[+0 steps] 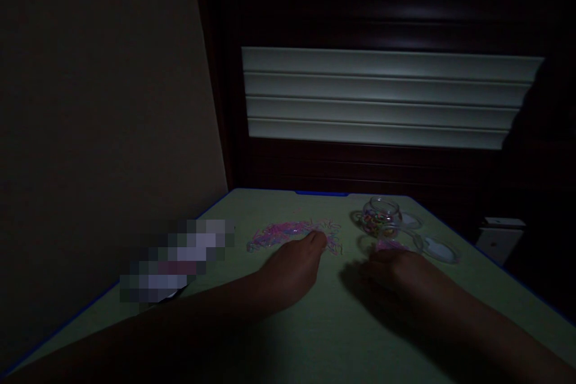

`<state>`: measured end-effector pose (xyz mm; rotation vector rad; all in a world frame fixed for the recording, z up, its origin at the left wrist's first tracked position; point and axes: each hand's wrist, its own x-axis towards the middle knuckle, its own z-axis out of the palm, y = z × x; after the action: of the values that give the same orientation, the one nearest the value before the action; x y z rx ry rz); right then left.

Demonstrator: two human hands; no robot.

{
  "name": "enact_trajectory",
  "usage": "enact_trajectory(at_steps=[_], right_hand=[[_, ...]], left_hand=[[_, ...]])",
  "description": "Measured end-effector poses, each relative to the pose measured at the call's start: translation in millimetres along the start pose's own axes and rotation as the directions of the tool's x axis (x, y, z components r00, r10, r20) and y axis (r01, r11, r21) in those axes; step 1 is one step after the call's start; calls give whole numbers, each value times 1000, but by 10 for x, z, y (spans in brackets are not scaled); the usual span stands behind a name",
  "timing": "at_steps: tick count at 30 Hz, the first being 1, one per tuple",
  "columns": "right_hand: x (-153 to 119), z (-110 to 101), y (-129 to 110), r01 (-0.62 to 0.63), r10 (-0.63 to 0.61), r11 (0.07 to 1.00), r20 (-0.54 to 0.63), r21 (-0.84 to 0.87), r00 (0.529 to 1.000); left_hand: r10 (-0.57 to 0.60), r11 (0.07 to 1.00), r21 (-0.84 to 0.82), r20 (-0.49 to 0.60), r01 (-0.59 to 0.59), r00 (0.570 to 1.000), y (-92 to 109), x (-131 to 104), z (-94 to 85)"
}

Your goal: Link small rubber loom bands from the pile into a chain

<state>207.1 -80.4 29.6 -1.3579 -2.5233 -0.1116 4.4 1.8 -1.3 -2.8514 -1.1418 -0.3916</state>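
Note:
Pink and blue thin, band-like pieces (281,232) lie in a loose pile on the pale green table. My left hand (294,267) is closed at the pile's right end, fingertips down among the pieces; what it pinches, if anything, is hidden. On the right, my right hand (400,273) is closed, knuckles up, just in front of a clear jar (411,237) with pink pieces in it. The hand hides part of that jar, and I cannot tell whether they touch. Behind stands another clear jar (381,216), open and upright, with multicoloured small pieces inside.
Round clear lids (443,250) lie right of the jars. A blurred-out flat object (180,261) lies at the table's left. A wall and a dark slatted panel with a pale section (382,99) stand behind. A white box (501,240) is beyond the right edge.

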Motion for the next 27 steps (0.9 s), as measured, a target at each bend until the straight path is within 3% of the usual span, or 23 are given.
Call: enact_trajectory(at_steps=[8, 14, 27], right_hand=[[4, -59, 10, -99, 98, 995, -93, -7, 991], [26, -99, 9, -142, 143, 990, -140, 22, 980], [5, -62, -21, -54, 60, 997, -124, 46, 990]], left_hand=[[-3, 988, -152, -6, 2, 1000, 248, -105, -62], [51, 994, -94, 7, -50, 999, 300, -123, -10], [91, 995, -42, -8, -91, 996, 294, -115, 46]])
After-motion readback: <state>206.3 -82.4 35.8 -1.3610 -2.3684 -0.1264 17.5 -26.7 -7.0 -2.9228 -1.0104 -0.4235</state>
